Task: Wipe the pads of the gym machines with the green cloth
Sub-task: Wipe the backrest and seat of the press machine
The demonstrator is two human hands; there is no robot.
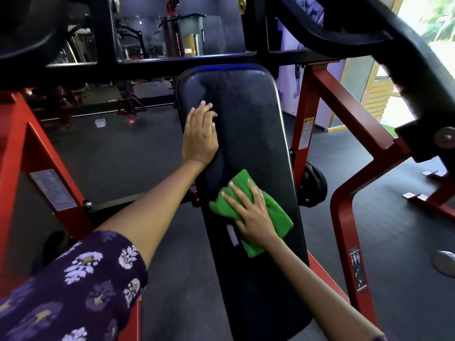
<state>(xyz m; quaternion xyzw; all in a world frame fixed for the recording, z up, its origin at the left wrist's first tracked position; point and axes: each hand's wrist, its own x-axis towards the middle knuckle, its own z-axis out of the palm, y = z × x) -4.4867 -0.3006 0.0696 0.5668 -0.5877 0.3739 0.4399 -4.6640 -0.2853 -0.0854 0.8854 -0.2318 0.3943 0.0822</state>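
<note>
- The crumpled green microfibre cloth (253,212) lies on the lower middle of the long black padded vinyl backrest (246,124), toward its 3 o'clock edge, bunched rather than spread flat.
- The right hand (248,212) presses down on the cloth with straight, slightly spread fingers; it pins the fabric and does not pinch it.
- Judged risk: with no grip on it, a quick stroke could let the cloth slide out from under the palm, or roll into a tighter wad that wipes only a narrow strip.
- A loose corner hangs near the pad's 3 o'clock edge; a stroke that way could carry the cloth over the side to the dark rubber floor (128,153).
- A pale patch (232,235) sits just at 9 o'clock of the right hand; whether it is a label or a tear cannot be told, and the cloth could catch on it.
- The left hand (200,136) rests at the pad's 9 o'clock edge, higher up, fingers relaxed and nearly together; it lies on unwiped surface and would block an upward stroke.
- The red steel frame (344,217) and the black overhead arm (369,40) crowd the 3 o'clock and 12 o'clock sides, so a wide sweep risks a knocked knuckle.
</note>
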